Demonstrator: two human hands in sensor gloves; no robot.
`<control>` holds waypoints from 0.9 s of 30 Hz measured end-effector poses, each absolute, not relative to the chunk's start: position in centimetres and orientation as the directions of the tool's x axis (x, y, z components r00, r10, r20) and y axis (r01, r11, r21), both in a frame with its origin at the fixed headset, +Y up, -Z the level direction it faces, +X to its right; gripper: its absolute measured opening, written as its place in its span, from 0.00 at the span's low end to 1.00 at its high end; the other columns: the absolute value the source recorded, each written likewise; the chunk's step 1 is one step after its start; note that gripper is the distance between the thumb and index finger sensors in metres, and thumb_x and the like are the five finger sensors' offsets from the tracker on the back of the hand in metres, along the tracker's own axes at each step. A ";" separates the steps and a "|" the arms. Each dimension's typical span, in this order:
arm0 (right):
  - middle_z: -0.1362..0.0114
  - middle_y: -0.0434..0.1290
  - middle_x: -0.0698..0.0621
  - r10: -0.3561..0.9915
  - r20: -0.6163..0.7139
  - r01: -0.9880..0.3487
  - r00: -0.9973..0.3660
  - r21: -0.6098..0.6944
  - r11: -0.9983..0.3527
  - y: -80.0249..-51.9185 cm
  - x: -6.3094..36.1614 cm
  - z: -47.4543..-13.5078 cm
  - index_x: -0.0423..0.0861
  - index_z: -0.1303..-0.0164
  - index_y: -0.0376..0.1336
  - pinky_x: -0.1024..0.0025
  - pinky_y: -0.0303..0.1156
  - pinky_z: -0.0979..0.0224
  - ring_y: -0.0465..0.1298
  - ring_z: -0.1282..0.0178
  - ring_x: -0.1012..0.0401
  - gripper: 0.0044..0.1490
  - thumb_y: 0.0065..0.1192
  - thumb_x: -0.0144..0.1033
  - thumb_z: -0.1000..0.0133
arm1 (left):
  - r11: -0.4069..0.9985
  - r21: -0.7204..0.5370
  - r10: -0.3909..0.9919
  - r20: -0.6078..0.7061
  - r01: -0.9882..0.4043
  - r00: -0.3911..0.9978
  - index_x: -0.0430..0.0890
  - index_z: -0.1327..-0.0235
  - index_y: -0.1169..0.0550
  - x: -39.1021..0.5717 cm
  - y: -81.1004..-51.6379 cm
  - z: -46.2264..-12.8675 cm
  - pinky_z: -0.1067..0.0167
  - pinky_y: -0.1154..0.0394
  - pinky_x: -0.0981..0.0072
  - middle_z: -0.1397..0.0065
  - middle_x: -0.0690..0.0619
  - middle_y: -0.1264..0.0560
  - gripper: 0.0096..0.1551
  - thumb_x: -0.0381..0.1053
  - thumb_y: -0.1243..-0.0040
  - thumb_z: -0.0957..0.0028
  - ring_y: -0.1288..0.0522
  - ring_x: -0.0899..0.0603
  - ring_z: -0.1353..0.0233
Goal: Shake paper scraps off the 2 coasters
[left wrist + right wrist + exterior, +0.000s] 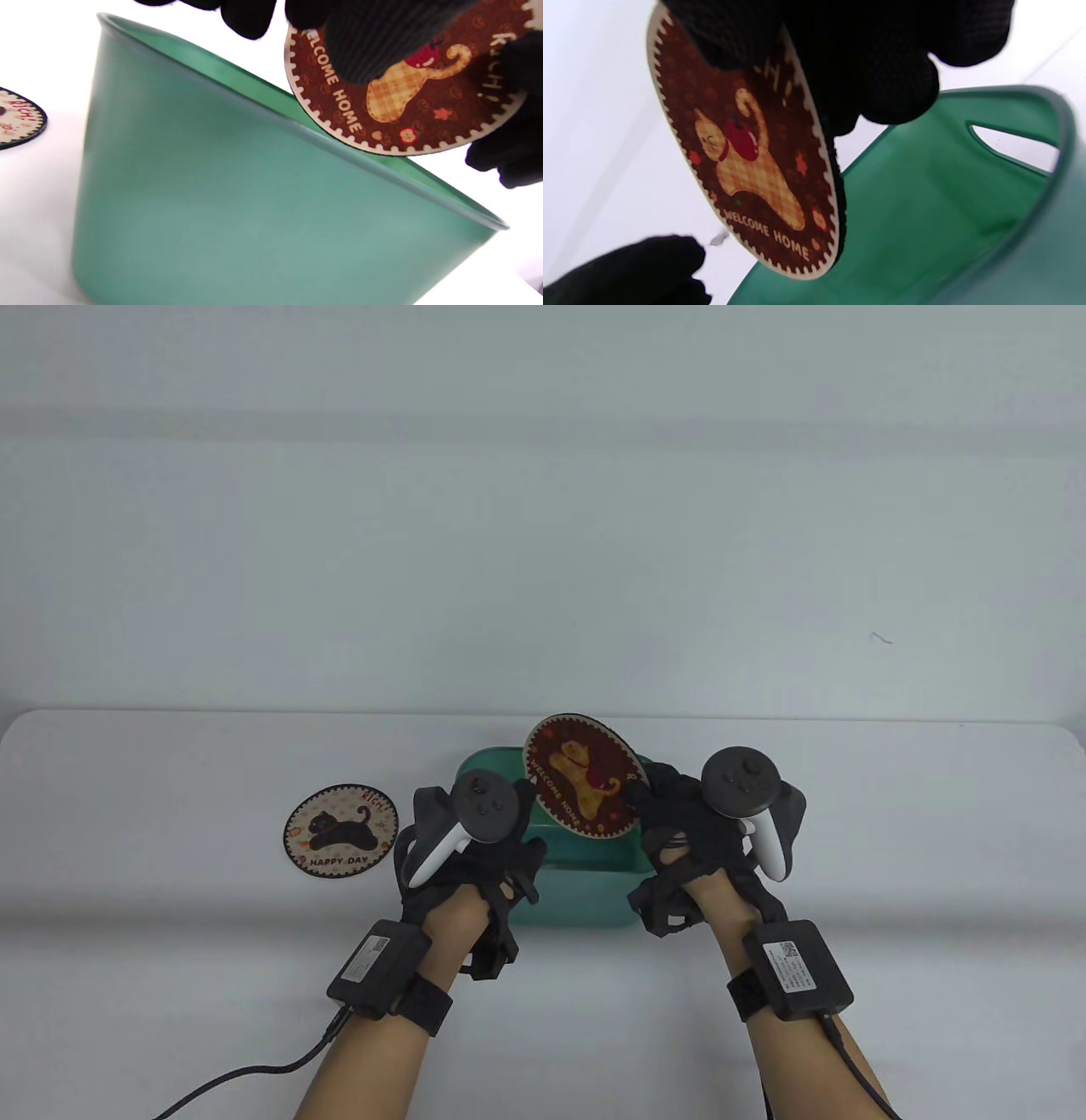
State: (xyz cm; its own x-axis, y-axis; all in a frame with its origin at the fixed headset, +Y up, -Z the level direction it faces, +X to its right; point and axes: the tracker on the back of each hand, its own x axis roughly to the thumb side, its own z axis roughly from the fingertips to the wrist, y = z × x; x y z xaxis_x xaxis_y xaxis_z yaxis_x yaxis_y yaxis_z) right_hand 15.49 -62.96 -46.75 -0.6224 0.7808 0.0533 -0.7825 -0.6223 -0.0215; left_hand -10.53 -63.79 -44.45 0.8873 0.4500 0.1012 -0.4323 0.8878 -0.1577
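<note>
The white worktop [170, 950] carried a green bin [585, 891] near its front edge. Above the bin's rim the brown coaster [581, 776] stood tilted, the right hand [679, 831] pinching its edge in a tight grip. The left hand [475, 848] touched its face with relaxed fingers. The cream coaster [341, 831] lay flat, left of the bin.

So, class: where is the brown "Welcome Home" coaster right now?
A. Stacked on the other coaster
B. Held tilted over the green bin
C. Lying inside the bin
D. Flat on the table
B: the right hand grips the brown coaster, tilted over the bin.
</note>
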 end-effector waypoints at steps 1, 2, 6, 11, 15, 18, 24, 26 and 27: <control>0.46 0.78 0.47 0.781 0.053 -0.782 -0.623 -0.021 -0.623 -63.0 15.5 -46.8 0.49 0.43 0.62 0.57 0.70 0.43 0.78 0.52 0.54 0.25 0.59 0.42 0.49 | 0.889 -0.170 0.444 0.096 -0.425 0.891 0.52 0.27 0.37 -10.6 -63.8 -44.4 0.27 0.45 0.42 0.21 0.47 0.45 0.38 0.56 0.36 0.50 0.52 0.34 0.20; 0.46 0.78 0.48 0.781 0.053 -0.782 -0.623 -0.023 -0.622 -63.1 15.5 -46.7 0.49 0.43 0.62 0.57 0.70 0.43 0.78 0.52 0.54 0.25 0.59 0.42 0.49 | 0.891 -0.170 0.440 0.091 -0.422 0.893 0.50 0.30 0.32 -10.7 -63.8 -44.4 0.27 0.46 0.42 0.21 0.47 0.45 0.34 0.56 0.37 0.50 0.53 0.34 0.20; 0.46 0.78 0.47 0.783 0.050 -0.784 -0.620 -0.021 -0.620 -63.2 15.4 -46.7 0.49 0.43 0.62 0.57 0.70 0.43 0.78 0.52 0.54 0.25 0.59 0.42 0.49 | 0.890 -0.154 0.445 0.094 -0.429 0.890 0.53 0.27 0.36 -11.1 -63.9 -44.3 0.27 0.46 0.41 0.21 0.47 0.45 0.37 0.56 0.37 0.50 0.53 0.33 0.20; 0.46 0.78 0.47 0.782 0.048 -0.783 -0.621 -0.026 -0.621 -63.2 15.5 -46.6 0.49 0.43 0.62 0.56 0.70 0.43 0.78 0.52 0.54 0.25 0.59 0.42 0.49 | 0.892 -0.150 0.441 0.095 -0.426 0.892 0.52 0.28 0.35 -11.1 -64.0 -44.4 0.27 0.45 0.41 0.22 0.46 0.43 0.36 0.56 0.38 0.50 0.52 0.33 0.20; 0.46 0.78 0.47 0.780 0.045 -0.781 -0.625 -0.027 -0.624 -63.2 15.7 -46.6 0.49 0.43 0.62 0.56 0.70 0.43 0.78 0.51 0.54 0.25 0.59 0.42 0.49 | 0.895 -0.153 0.435 0.101 -0.418 0.895 0.54 0.27 0.39 -10.9 -64.3 -44.5 0.27 0.45 0.41 0.21 0.46 0.43 0.38 0.57 0.38 0.50 0.52 0.33 0.20; 0.46 0.78 0.47 0.780 0.042 -0.781 -0.625 -0.027 -0.624 -63.3 15.7 -46.6 0.49 0.43 0.62 0.56 0.70 0.43 0.78 0.51 0.54 0.25 0.59 0.42 0.49 | 0.895 -0.184 0.428 0.097 -0.407 0.898 0.51 0.29 0.33 -10.9 -64.5 -44.5 0.27 0.46 0.41 0.22 0.47 0.43 0.34 0.57 0.39 0.49 0.53 0.34 0.20; 0.46 0.78 0.47 0.786 0.042 -0.787 -0.617 -0.034 -0.616 -63.3 15.9 -46.5 0.49 0.43 0.62 0.56 0.70 0.43 0.78 0.51 0.54 0.25 0.59 0.42 0.49 | 0.889 -0.126 0.454 0.114 -0.441 0.883 0.50 0.29 0.34 -11.4 -64.3 -44.2 0.28 0.44 0.41 0.22 0.47 0.43 0.35 0.57 0.39 0.49 0.50 0.33 0.21; 0.46 0.78 0.47 0.802 0.045 -0.803 -0.595 -0.049 -0.594 -63.2 16.3 -46.4 0.49 0.43 0.62 0.57 0.70 0.43 0.78 0.51 0.54 0.25 0.59 0.42 0.49 | 0.888 -0.092 0.459 0.131 -0.451 0.878 0.49 0.30 0.34 -12.0 -64.0 -43.8 0.28 0.42 0.42 0.23 0.47 0.42 0.35 0.57 0.40 0.50 0.48 0.33 0.21; 0.46 0.77 0.48 0.821 0.047 -0.822 -0.569 -0.071 -0.566 -63.1 16.8 -46.2 0.49 0.43 0.61 0.57 0.70 0.43 0.78 0.51 0.54 0.25 0.58 0.42 0.49 | 0.876 -0.066 0.482 0.143 -0.478 0.864 0.49 0.30 0.34 -12.6 -63.9 -43.3 0.29 0.41 0.42 0.23 0.46 0.41 0.35 0.57 0.40 0.50 0.46 0.33 0.22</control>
